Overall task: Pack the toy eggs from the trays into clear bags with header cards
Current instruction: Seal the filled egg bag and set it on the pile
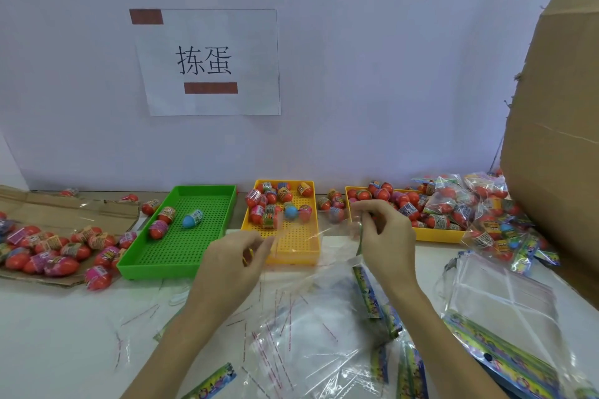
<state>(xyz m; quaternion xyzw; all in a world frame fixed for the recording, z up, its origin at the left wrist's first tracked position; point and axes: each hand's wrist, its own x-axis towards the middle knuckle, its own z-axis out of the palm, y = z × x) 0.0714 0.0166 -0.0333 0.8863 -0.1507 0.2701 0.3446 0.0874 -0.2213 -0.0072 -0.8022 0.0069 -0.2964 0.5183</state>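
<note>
Currently left hand (235,257) and right hand (384,230) each pinch an edge of one clear bag (311,236), stretched just before the middle yellow tray (309,254).

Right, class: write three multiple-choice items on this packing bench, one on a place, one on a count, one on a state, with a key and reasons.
1. Where does the green tray lie?
A. Left of the middle yellow tray
B. Right of it
C. On the cardboard box

2. How many toy eggs lie in the green tray?
A. None
B. Three
C. Ten

3. What do the left hand and right hand do?
A. Rest flat on the table
B. Hold a clear bag between them
C. Each grip an egg

Key: A, the green tray sits to the left; B, two red eggs and a blue egg; B, both hands pinch the film.
</note>
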